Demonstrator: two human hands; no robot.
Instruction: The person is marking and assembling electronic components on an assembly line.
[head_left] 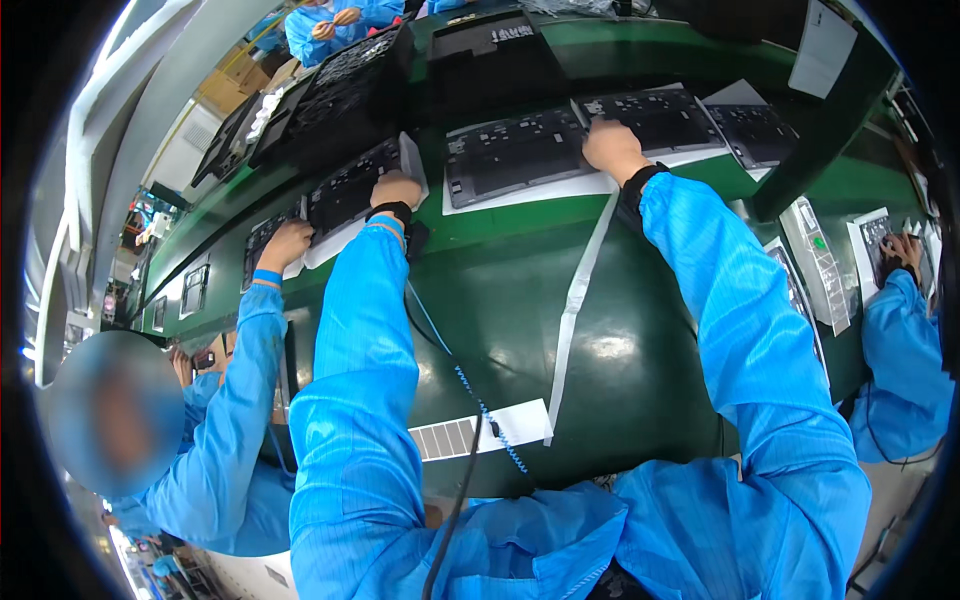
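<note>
Left hand: left hand (pixel 396 190) rests on the near right corner of a dark flat panel (pixel 352 190); fingers are curled down onto the panel's edge, touching it, but whether they pinch it I cannot tell.
Right hand: right hand (pixel 612 148) is stretched far forward, palm down, fingers pressed on the near left corner of another dark panel (pixel 655 118); it lies flat on the panel and does not clasp it.
Left panel: lies flat on a white sheet (pixel 412 160) on the green counter (pixel 520 290), tilted with the bend of the counter, to the left of the middle.
Right panel: lies on the far side of the counter, on a white sheet, just beside a third dark panel (pixel 510 155) that sits between the two hands.
Far right: a further dark panel (pixel 755 130) lies beside the right panel, partly under a dark green bar (pixel 830 110).
Sleeves: both forearms wear bright blue sleeves; a dark wrist strap (pixel 392 212) sits at the left wrist, with a coiled blue cord (pixel 470 395) running down across the counter.
Counter marks: a white tape strip (pixel 575 300) runs from the middle panel towards the near edge, ending by a white label (pixel 480 435) with grey bars.
Neighbour on the left: another person's hand (pixel 287 243) in a blue sleeve touches a small dark panel (pixel 262 240) just beside the left panel.
Neighbour on the right: another person's hand (pixel 903 250) rests on a small dark part (pixel 878 235) on a white sheet.
Background: black trays (pixel 350 85) are stacked beyond the panels.
</note>
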